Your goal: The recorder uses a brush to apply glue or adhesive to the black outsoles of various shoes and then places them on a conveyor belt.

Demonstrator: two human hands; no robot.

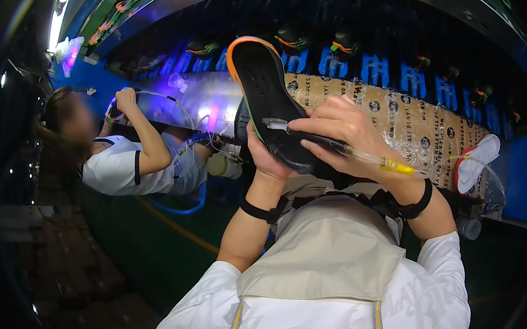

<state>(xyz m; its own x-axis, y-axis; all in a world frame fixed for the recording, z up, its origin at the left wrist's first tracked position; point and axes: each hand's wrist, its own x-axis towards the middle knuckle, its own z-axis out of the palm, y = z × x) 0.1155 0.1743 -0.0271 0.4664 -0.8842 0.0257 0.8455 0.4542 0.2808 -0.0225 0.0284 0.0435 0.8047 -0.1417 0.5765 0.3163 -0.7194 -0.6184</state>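
Note:
A shoe sole (259, 80), black inside with an orange and green edge, is tilted up in front of me. My left hand (265, 157) is wrapped round its lower end from beneath, with part of the fingers hidden behind it. In my right hand (350, 129) is a black-handled glue brush (321, 139), gripped like a pen. The pale bristles touch the inner face of the sole, near its lower half. From the back end of the handle runs a clear tube with a yellow sleeve (397, 167).
A bench covered in printed brown cardboard (427, 125) lies beyond my hands. On its right rests a white sole with a red edge (478, 163). Behind, blue racks (379, 70) carry several dark shoe parts. At left a co-worker (127, 160) sits holding a tubed tool.

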